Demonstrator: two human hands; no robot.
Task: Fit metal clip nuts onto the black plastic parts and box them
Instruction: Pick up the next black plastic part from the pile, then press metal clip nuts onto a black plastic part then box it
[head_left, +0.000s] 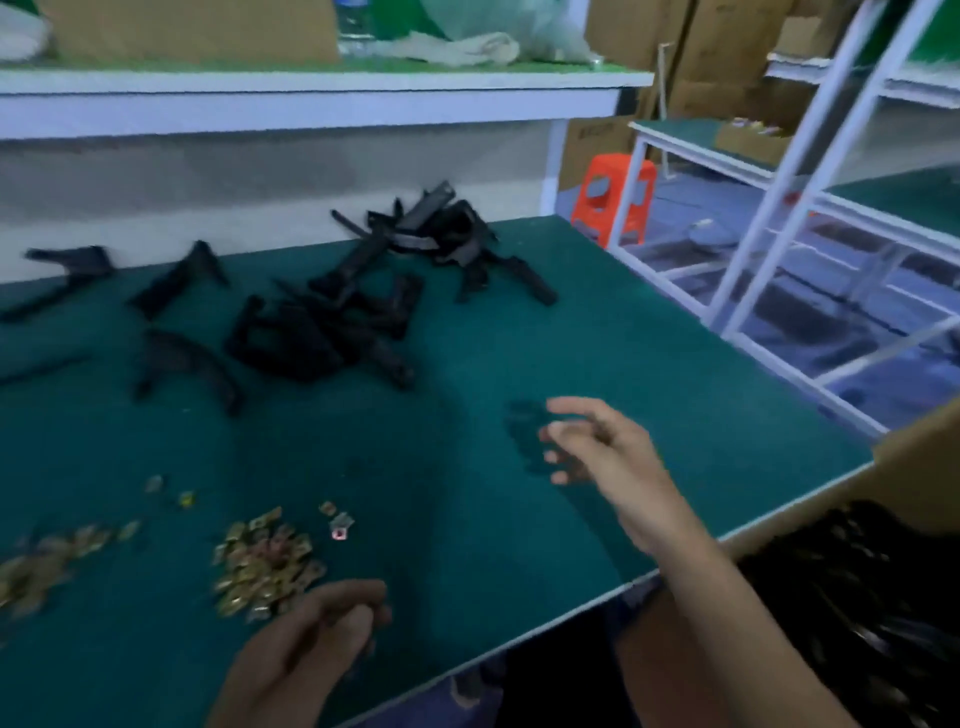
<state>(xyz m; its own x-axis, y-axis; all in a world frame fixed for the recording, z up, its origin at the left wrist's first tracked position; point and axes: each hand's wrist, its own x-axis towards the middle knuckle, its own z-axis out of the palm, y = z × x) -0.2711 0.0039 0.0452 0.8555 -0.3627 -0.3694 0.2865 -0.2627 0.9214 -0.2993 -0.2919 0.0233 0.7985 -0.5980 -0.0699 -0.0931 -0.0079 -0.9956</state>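
a green table (467, 415) fills most of the frame. the left hand (311, 639) is at the bottom centre, low over the table's near edge, with its fingers curled in against the thumb. motion blur hides whether anything is pinched between them, so i cannot tell if it holds a piece. just beside its fingertips, up and to the left, lies a pile of brass-coloured clip nuts (265, 564). a few loose nuts (337, 525) sit a little to the upper right of that pile. a second, flatter scatter of nuts (36, 566) lies at the lower left edge of the frame.

the right hand (597, 452) hangs above the table in the right centre, palm turned left. its fingers are loosely bent and spread apart, with nothing seen in them. its shadow falls on the green surface just to its left.

the black plastic parts (322, 332) are heaped in the middle of the table, well apart from both hands. another tangle of parts (441, 228) lies toward the far edge. single pieces (176, 280) are strewn to the upper left.

a cardboard box (914, 441) stands against the table's right edge at the lower right. something dark and glossy (857, 597) is inside it, too blurred to tell more.

a white shelf (311, 98) runs across the top of the frame and carries a clear bottle (356, 26). an orange stool (613, 202) stands on the floor beyond the table's far right corner. a white metal rack (779, 208) stands near it at the upper right.
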